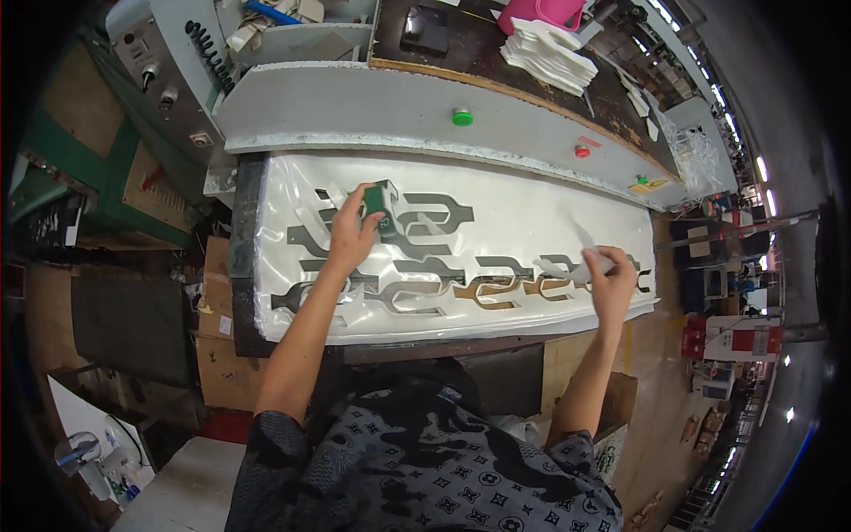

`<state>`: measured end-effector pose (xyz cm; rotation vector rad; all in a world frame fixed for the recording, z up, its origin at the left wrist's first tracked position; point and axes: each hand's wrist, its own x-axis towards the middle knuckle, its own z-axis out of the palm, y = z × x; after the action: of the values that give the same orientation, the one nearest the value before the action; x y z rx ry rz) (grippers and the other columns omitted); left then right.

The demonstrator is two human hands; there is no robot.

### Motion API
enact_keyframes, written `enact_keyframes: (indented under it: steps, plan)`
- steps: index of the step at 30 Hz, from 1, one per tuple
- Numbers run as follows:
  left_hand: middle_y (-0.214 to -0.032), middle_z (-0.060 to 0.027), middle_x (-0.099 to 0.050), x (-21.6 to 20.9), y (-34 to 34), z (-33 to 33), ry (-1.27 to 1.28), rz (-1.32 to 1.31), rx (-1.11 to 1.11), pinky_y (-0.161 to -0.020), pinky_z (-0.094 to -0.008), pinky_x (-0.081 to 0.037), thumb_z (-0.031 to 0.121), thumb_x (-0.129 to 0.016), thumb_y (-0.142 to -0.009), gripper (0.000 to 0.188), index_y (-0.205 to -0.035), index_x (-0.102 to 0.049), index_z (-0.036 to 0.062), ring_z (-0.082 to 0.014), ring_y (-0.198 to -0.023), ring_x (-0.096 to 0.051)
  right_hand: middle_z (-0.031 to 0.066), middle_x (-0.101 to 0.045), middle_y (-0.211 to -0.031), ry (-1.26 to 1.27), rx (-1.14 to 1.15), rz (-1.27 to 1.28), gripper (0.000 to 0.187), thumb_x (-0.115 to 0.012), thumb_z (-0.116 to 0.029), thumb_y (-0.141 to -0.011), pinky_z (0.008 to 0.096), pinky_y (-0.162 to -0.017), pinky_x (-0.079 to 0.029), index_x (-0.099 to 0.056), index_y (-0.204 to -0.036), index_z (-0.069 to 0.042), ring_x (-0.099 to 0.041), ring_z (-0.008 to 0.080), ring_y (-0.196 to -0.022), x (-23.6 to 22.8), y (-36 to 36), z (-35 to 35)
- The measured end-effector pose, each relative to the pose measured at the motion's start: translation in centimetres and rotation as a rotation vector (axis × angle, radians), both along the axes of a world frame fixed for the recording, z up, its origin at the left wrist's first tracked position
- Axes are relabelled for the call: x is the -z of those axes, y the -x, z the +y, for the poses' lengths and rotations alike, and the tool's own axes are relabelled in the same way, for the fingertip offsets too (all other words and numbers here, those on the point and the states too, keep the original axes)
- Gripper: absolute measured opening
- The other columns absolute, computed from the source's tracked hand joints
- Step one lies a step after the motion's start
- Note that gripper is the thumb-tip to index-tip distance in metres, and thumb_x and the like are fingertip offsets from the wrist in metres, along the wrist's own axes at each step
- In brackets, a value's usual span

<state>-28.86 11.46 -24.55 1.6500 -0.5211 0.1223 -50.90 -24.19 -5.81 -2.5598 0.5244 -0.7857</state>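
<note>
The left hand (353, 227) is gripping a green block (381, 202) above a white sheet (523, 191), long axis running roughly twelve-to-six, while the right hand (612, 277), toward three o'clock, is pinching a pale scrap (585, 236).

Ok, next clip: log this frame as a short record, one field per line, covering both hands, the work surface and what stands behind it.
Left hand: grips a green block above the sheet
Right hand: pinches a thin pale piece, exact kind unclear
Work surface: white sheet with fork-shaped cut-outs
Machine: grey beam behind the sheet, with a red button and green buttons
Beyond beam: dark tabletop bearing a white stack and pink container
</note>
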Motion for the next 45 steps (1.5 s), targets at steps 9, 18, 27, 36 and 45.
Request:
enact_keyframes:
  steps: [9, 18, 27, 36, 45]
  plan:
    - [-0.125, -0.0188, -0.061, -9.8, 6.8, 3.0, 0.224, -0.077, 0.211, -0.107, -0.0426, -0.046, 0.047, -0.067, -0.101, 0.066, -0.140, -0.050, -0.0043, -0.0309, -0.115, -0.063, 0.0086, -0.073, -0.085, -0.668, -0.299, 0.330, 0.042, -0.085, -0.009, -0.086, 0.0262, -0.062, -0.050, -0.065, -0.122, -0.004, -0.064, 0.0104, -0.069, 4.8, -5.2, 9.1]
    - [-0.123, -0.0226, -0.064, -8.1, 11.5, 2.1, 0.065, -0.126, 0.040, -0.112, -0.0534, -0.047, 0.027, -0.075, -0.095, 0.030, -0.095, -0.071, -0.0027, -0.0420, -0.111, -0.067, 0.0147, -0.076, -0.074, -0.529, -0.157, 0.288, 0.029, -0.094, -0.015, -0.074, 0.0296, -0.057, -0.052, -0.076, -0.086, 0.004, -0.067, 0.0133, -0.059, 4.6, -7.4, 19.5]
    - [-0.125, -0.0267, -0.062, -7.2, 11.3, 3.9, 0.045, -0.236, 0.107, -0.115, -0.0559, -0.044, 0.025, -0.069, -0.099, 0.037, -0.089, -0.067, -0.0112, -0.0394, -0.113, -0.066, 0.0206, -0.075, -0.079, -0.519, -0.322, 0.459, 0.017, -0.075, -0.006, -0.087, 0.0355, -0.063, -0.054, -0.080, -0.102, 0.000, -0.073, 0.0264, -0.066, 4.2, -7.9, 21.4]
    - [-0.126, -0.0235, -0.062, -6.9, 11.8, 5.5, 0.054, -0.226, 0.091, -0.114, -0.0590, -0.044, 0.014, -0.076, -0.087, 0.025, -0.098, -0.070, -0.0072, -0.0423, -0.117, -0.063, 0.0208, -0.071, -0.081, -0.858, -0.716, 0.449, 0.021, -0.061, -0.009, -0.101, 0.0418, -0.072, -0.051, -0.070, -0.115, 0.004, -0.069, 0.0334, -0.076, 5.2, -6.4, 20.6]
    - [-0.125, -0.0247, -0.061, -7.9, 12.5, 5.4, -0.005, -0.292, 0.124, -0.113, -0.0589, -0.047, 0.017, -0.076, -0.089, 0.026, -0.093, -0.068, -0.0082, -0.0419, -0.115, -0.064, 0.0138, -0.075, -0.077, -0.746, -0.123, 0.314, 0.017, -0.080, 0.001, -0.085, 0.0248, -0.060, -0.051, -0.072, -0.099, 0.004, -0.067, 0.0086, -0.066, 5.4, -6.1, 23.6]
